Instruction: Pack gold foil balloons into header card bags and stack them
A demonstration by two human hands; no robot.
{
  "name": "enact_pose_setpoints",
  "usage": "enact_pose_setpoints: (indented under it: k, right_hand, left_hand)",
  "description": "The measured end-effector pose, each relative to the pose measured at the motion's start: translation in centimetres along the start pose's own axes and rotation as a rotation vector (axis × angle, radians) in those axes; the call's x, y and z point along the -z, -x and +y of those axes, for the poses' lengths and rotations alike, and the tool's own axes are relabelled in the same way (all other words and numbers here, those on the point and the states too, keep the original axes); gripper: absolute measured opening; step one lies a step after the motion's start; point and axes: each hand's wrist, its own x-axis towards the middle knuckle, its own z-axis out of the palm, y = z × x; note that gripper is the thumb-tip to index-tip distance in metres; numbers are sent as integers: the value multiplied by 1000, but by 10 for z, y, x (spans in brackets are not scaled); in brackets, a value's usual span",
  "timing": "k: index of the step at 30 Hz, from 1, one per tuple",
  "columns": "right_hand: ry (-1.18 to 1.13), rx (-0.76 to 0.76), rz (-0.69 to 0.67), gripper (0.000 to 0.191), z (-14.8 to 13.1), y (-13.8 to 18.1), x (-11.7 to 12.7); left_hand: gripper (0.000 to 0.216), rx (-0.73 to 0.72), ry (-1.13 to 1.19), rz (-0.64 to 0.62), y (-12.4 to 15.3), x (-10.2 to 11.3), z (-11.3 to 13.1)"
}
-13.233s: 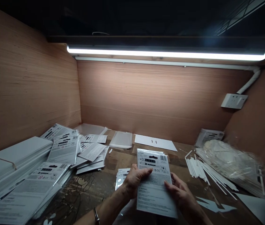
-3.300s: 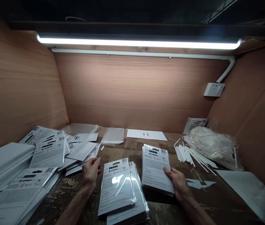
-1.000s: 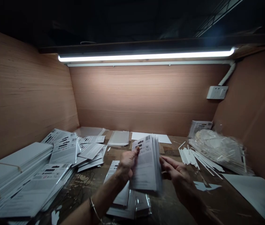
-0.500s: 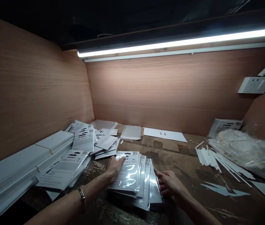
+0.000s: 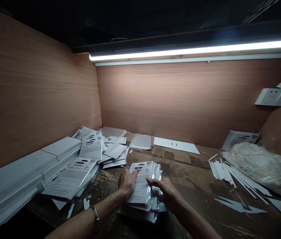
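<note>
A stack of printed cards in clear plastic sleeves (image 5: 144,181) lies on the worn table just in front of me. My left hand (image 5: 126,181) grips the stack's left edge, thumb on top, with a bracelet on its wrist. My right hand (image 5: 164,191) curls over the stack's right side, fingers pressed onto the top sleeves. Both hands squeeze the stack between them.
A heap of the same sleeved cards (image 5: 90,152) and banded white card bundles (image 5: 18,172) fill the left. Empty clear sleeves (image 5: 140,141) and a white sheet (image 5: 176,145) lie at the back. White sticks (image 5: 226,171) and a plastic bag (image 5: 262,162) sit at right.
The spread-out sleeved cards have been pushed together into a tighter stack. Both hands moved inward onto it, the right hand coming up over its top right side.
</note>
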Motion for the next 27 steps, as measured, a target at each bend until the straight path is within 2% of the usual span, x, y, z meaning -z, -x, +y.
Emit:
enact_pose_setpoints:
  k: [5,9,11,13,15,16,18,21,23,25,27]
  right_hand:
    - [207,113,92,13,-21,2,4]
    - [435,227,188,12,-63,14,28]
    - [628,301,326,16,-84,25,40]
    - [981,388,508,17,-93,37,44]
    - [1371,457,634,15,-88,43,40]
    - [1514,472,655,14,-81,43,35]
    - [1640,472,633,18,-59,41,22]
    - [1614,435,510,27,-28,35,3]
    - [1520,421,408,28,-20,35,-1]
    - [1389,425,310,27,-23,35,7]
    - [1214,445,311,30,-35,36,27]
  left_hand:
    - [38,-16,40,22,4,-7,12]
    - [37,-75,117,71,5,-21,49]
    - [38,-117,279,64,11,-30,72]
    - [41,-168,599,-95,23,-40,90]
    - [46,-205,974,-347,36,-49,98]
    - [48,-199,1133,-455,42,-53,99]
    - [46,-111,1365,-569,50,-58,93]
    - [38,94,1511,-607,46,-61,76]
    - [31,169,1535,-569,36,-62,64]
    - [24,203,1528,-508,27,-62,54]
    - [21,144,1518,-497,19,-57,51]
